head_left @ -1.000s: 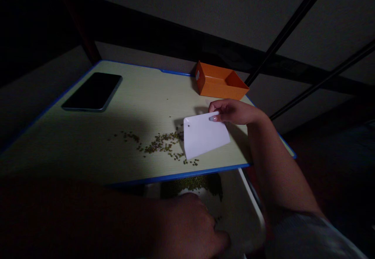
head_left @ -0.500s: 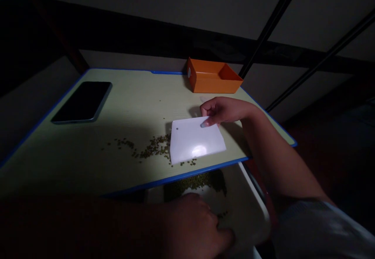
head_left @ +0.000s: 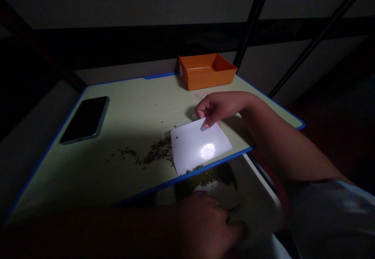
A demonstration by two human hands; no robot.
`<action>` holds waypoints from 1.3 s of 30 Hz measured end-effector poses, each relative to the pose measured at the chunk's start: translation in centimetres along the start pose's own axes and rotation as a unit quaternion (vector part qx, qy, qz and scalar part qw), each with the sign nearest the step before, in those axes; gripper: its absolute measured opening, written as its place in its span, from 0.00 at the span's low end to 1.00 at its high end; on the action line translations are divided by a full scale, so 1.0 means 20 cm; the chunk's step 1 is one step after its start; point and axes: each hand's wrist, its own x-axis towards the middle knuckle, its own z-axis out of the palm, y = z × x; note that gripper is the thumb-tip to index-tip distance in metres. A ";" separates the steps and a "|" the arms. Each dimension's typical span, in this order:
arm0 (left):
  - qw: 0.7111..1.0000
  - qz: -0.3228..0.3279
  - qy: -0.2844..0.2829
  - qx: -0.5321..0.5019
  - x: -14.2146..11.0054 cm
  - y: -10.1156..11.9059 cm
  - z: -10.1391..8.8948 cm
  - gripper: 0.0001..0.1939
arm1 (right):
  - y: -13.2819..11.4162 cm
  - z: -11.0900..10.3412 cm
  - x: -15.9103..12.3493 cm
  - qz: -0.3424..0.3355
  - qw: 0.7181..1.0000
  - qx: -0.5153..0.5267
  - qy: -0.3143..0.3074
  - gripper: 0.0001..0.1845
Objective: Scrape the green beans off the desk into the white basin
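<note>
My right hand (head_left: 221,108) pinches the top edge of a white card (head_left: 196,145), thumb in front. The card is tilted on the tabletop, its lower edge near the blue rim. Small greenish-brown seeds (head_left: 158,149) lie scattered left of the card, and a few sit along its lower edge. Beneath the table edge is a white container (head_left: 263,184) holding more seeds (head_left: 211,176). My left hand (head_left: 205,225) is closed at the container's near side, in deep shadow; its fingertips are hidden, but it appears to grip the container.
The pale table (head_left: 129,99) has a blue edge. An orange open box (head_left: 209,77) stands at the back right. A dark phone (head_left: 84,120) lies on the left. A wall with dark strips rises behind the table.
The card has slid towards the table's near edge, with some seeds now right at the rim above the container. The view has tilted slightly. Both hands keep their hold.
</note>
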 end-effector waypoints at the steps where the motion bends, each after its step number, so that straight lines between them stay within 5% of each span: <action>1: 1.000 0.000 -0.006 -0.001 0.00 0.00 0.00 0.16 | 0.00 0.00 0.00 0.003 1.000 0.002 -0.003 0.18; 14: 1.000 -0.009 0.003 0.000 -0.01 0.00 0.00 0.20 | -0.01 0.01 0.01 0.026 0.999 0.003 -0.038 0.19; 31: 0.998 -0.012 -0.062 -0.008 0.00 0.00 -0.05 0.18 | 0.03 0.00 0.02 0.023 0.996 0.032 -0.074 0.21; 39: 1.000 -0.002 -0.001 -0.004 -0.01 0.00 -0.01 0.17 | 0.02 0.00 0.02 -0.003 0.998 0.005 -0.063 0.22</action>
